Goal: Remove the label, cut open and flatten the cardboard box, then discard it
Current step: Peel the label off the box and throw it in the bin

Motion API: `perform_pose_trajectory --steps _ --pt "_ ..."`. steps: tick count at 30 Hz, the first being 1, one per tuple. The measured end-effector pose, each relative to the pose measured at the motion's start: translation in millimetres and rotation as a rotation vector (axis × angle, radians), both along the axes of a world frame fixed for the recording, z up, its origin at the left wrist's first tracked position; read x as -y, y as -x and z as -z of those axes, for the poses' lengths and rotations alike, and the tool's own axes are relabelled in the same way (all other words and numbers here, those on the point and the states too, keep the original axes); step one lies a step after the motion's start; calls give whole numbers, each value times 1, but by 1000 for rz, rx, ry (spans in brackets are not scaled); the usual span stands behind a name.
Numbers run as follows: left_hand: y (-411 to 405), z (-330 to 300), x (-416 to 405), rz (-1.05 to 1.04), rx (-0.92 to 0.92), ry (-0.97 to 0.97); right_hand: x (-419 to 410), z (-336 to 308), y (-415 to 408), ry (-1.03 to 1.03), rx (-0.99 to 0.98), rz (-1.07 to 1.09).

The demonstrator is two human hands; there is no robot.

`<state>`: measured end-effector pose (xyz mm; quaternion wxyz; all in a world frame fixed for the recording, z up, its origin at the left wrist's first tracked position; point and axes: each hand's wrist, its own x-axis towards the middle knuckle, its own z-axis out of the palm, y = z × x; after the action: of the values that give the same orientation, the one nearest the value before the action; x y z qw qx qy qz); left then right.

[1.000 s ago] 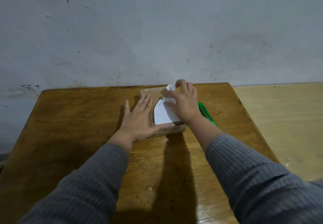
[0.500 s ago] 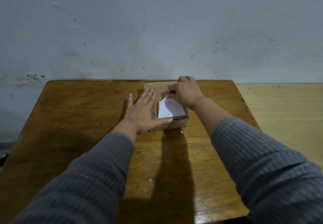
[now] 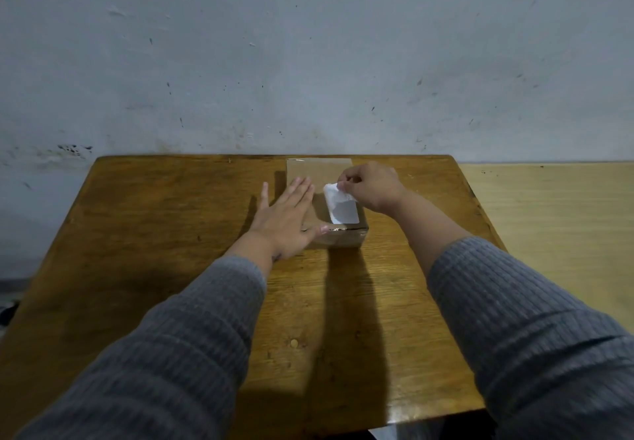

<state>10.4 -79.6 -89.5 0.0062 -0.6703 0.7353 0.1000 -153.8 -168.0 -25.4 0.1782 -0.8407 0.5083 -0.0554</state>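
Note:
A small brown cardboard box [image 3: 319, 170] sits at the far middle of the wooden table [image 3: 154, 220]. A white label [image 3: 343, 209] is stuck on the box's top, its far corner lifted and curled. My right hand [image 3: 372, 185] pinches that lifted corner between thumb and fingertips. My left hand [image 3: 286, 220] lies flat, fingers spread, pressing on the left part of the box top, with the thumb along the near edge. The box's left side is hidden under my left hand.
A stained grey wall [image 3: 308, 55] rises right behind the table. A lighter wooden surface [image 3: 555, 227] adjoins the table on the right. My grey sleeves fill the near part of the view.
My right hand has lifted the label's far corner again and shifted slightly right. The green tool seen a second ago beside the box is now out of sight behind my right arm.

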Motion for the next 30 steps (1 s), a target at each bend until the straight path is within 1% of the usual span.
perform_pose_trajectory --steps 4,8,11,16,18,20,23,24,27,30 --pt "-1 2 0 3 4 -4 -1 4 12 -70 2 166" --pt "7 -3 1 -9 43 -3 -6 11 11 -32 193 281" --pt "11 -3 0 -9 65 16 -7 9 9 -2 233 278" --pt "9 0 1 -37 64 -13 -2 -7 16 -9 136 242" --pt "10 -2 1 -34 72 -26 -2 -14 26 -47 104 242" --pt "12 -4 2 -36 72 -40 -7 -22 36 -117 86 197" --pt "16 -8 1 -44 73 -58 -17 -30 43 -264 173 191" --pt "18 -10 0 -50 75 -64 -19 -30 43 -251 173 185" --pt "24 -14 -1 -77 88 -97 -21 -22 44 -85 99 185" --pt "30 -19 -3 -120 84 -134 -23 -18 48 -52 162 246"
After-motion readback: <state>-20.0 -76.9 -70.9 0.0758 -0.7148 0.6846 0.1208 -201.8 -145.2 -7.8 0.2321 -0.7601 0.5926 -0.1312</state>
